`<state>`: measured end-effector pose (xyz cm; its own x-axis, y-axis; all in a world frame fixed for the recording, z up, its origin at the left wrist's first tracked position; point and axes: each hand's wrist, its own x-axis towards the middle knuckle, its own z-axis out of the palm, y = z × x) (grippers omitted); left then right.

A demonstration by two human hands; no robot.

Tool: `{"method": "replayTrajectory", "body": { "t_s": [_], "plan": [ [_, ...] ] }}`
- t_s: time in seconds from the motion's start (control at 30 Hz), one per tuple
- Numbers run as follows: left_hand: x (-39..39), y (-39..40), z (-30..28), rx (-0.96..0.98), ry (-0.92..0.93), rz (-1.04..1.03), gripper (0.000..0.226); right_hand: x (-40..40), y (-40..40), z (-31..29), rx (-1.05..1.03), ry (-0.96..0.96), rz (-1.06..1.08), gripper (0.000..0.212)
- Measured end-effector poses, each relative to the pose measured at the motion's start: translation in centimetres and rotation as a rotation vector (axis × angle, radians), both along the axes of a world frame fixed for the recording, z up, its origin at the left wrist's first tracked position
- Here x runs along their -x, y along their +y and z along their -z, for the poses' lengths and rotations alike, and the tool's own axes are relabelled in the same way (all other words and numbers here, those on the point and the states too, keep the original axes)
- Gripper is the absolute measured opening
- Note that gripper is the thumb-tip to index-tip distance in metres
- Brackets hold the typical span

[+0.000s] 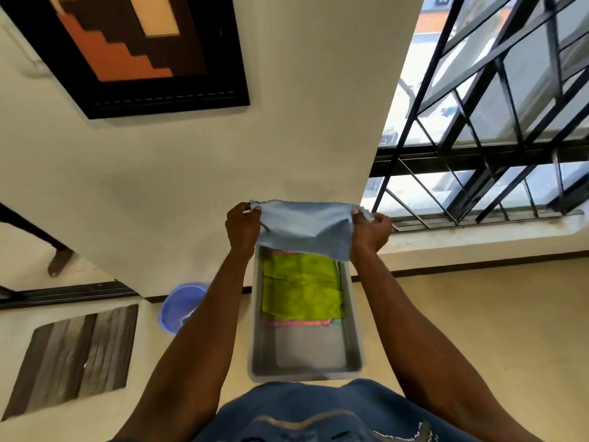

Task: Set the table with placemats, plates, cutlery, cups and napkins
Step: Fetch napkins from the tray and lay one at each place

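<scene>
Mat (73, 355): dark, striped, flat on the floor at far left.

Bucket (180, 306): lilac, on the floor by the wall base, partly hidden behind the left forearm.

Left hand (242, 226): raised, fingers curled, pinching the left upper corner of the blue cloth.

Blue cloth (306, 229): a napkin by the look of it. Held up in the air between both hands, stretched along its top edge, the rest hanging down. Long axis runs left to right, from hand to hand. Its lower hem overhangs the far end of the tray; whether it touches the tray cannot be told.

Tray (256, 346): grey, rectangular, directly below the cloth and between the forearms. Long axis runs away from the person, crosswise to the cloth. Near half bare.

Green cloth (301, 287): folded, lying flat in the far half of the tray on top of a stack; pink edges (296, 323) show beneath it.

Right hand (371, 229): raised level with the left, fingers curled, pinching the right upper corner of the blue cloth. Neither hand nearer the cloth than the other; both have it.

Window (497, 122): black grille, upper right.

Judgement: one napkin is lifted clear of the stack and spread; no table is in view, so placing is not yet done.
</scene>
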<state>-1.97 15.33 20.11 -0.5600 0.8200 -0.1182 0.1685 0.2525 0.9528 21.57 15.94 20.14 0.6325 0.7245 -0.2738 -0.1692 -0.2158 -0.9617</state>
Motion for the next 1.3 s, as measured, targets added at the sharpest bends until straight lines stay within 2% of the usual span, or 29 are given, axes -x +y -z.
{"method": "replayTrajectory", "body": {
  "t_s": [0.03,0.13,0.23,0.3,0.4,0.5,0.63,0.77,0.97,1.07,1.2,1.3],
  "plan": [
    [-0.2,-0.3,0.3,0.011,-0.008,0.001,0.010,0.3,-0.1,0.4,0.046,0.011,-0.005,0.036],
    [-1.1,-1.3,1.5,0.054,-0.011,0.024,0.010,1.2,-0.6,2.0,0.146,-0.024,-0.099,0.017],
    [-1.7,-2.4,2.9,0.123,0.015,0.025,0.037,1.7,-1.7,3.3,0.220,-0.076,-0.184,0.008],
    [-2.0,-3.1,3.6,0.153,0.041,0.003,0.040,1.8,-2.5,4.0,0.242,-0.115,-0.217,0.004],
    [-1.4,-3.9,4.2,0.128,0.056,-0.058,0.027,0.9,-3.5,4.9,0.218,-0.146,-0.217,0.006],
    [0.3,-4.3,4.5,0.073,0.156,-0.046,0.038,-0.7,-3.9,5.4,0.200,-0.271,-0.181,0.013],
    [0.0,-4.7,4.0,0.033,0.282,-0.019,0.031,-0.7,-4.0,5.0,0.129,-0.403,-0.193,0.020],
    [-0.5,-4.7,3.3,0.044,0.247,-0.097,0.024,0.1,-4.1,3.9,0.121,-0.371,-0.123,0.023],
    [-1.4,-5.0,3.6,0.042,0.149,-0.092,0.021,1.0,-4.5,4.8,0.123,-0.368,-0.201,0.022],
    [-0.9,-5.4,3.8,-0.017,0.282,-0.022,0.026,0.6,-4.9,4.9,0.098,-0.370,-0.163,0.025],
    [0.9,-5.1,4.1,-0.038,0.474,0.045,0.032,-0.5,-4.7,5.2,0.083,-0.480,-0.159,0.029],
    [1.0,-4.5,4.0,-0.080,0.468,0.043,0.031,-0.6,-4.2,5.1,0.120,-0.447,-0.173,0.030]
  ]
}}
